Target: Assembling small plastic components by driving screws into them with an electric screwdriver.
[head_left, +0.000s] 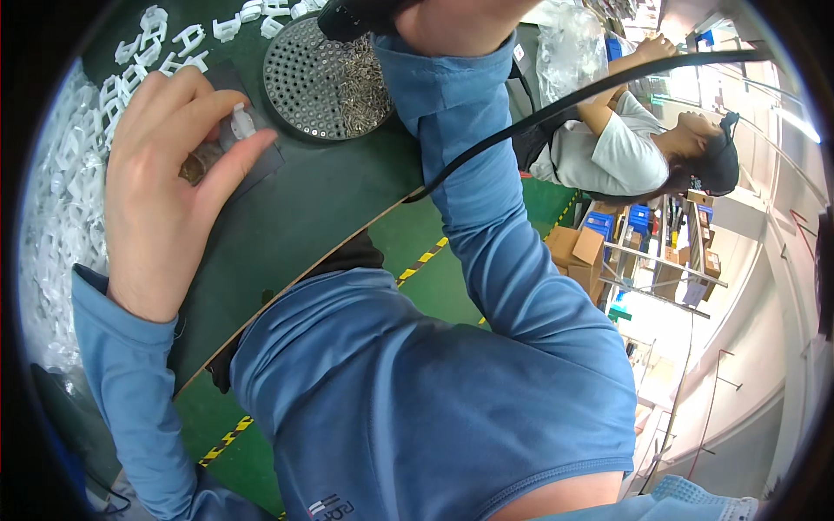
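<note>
My left hand [161, 178] is over the dark work mat at the left, thumb and forefinger pinching a small white plastic part [241, 123]. Under that hand, a brownish block [201, 162] shows between palm and thumb, partly hidden. At the top edge is my right hand [456, 24], mostly cut off, its fingers out of sight. Beside it is a black object [354, 17], only partly in view; whether the hand grips it does not show. Just below that object, a round grey dish with holes [300, 82] carries many small metal screws [363, 91].
White plastic frames [152, 26] lie loose along the far side, and more fill a clear bag [61, 208] at the left. A black cable [556, 108] crosses in front of my right sleeve. Another person [608, 152] sits to the right, near cardboard boxes [580, 256] and shelving.
</note>
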The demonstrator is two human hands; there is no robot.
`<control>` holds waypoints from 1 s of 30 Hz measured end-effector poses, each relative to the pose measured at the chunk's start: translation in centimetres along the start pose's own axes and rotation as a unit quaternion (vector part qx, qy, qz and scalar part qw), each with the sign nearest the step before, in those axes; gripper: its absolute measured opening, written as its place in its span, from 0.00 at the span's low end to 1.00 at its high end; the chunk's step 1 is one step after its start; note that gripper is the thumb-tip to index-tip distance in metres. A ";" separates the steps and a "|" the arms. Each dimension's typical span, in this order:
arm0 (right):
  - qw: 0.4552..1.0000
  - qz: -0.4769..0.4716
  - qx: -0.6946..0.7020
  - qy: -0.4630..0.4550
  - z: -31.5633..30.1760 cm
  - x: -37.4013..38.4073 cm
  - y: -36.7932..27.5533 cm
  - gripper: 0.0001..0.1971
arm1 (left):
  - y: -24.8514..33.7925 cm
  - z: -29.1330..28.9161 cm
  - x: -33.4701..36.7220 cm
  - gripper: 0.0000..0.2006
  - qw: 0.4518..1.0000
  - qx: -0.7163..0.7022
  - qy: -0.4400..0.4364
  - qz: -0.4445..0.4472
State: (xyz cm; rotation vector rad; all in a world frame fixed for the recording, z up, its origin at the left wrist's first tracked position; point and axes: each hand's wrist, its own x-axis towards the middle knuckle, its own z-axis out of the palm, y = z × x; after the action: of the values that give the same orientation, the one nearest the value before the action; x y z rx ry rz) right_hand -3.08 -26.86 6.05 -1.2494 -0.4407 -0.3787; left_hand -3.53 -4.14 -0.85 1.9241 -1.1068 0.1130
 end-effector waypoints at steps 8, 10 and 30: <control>0.994 -0.034 -0.075 -0.066 -0.7 -0.3 0.2 0.23 | 0.3 0.2 -0.2 0.14 1.000 0.000 0.001 -0.005; 0.999 -0.017 -0.007 -0.048 -0.1 -0.5 -0.1 0.23 | 0.4 0.3 -0.4 0.14 1.000 -0.001 0.006 -0.005; 0.922 -0.052 0.242 -0.296 2.1 0.7 -1.1 0.23 | -0.8 0.4 -0.4 0.12 0.998 0.005 0.054 0.044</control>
State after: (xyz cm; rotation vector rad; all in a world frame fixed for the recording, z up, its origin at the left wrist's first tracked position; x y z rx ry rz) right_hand -3.24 -25.12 7.87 -0.8328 -1.0547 0.0410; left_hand -3.34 -4.07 -1.79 1.8555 -1.1193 0.2679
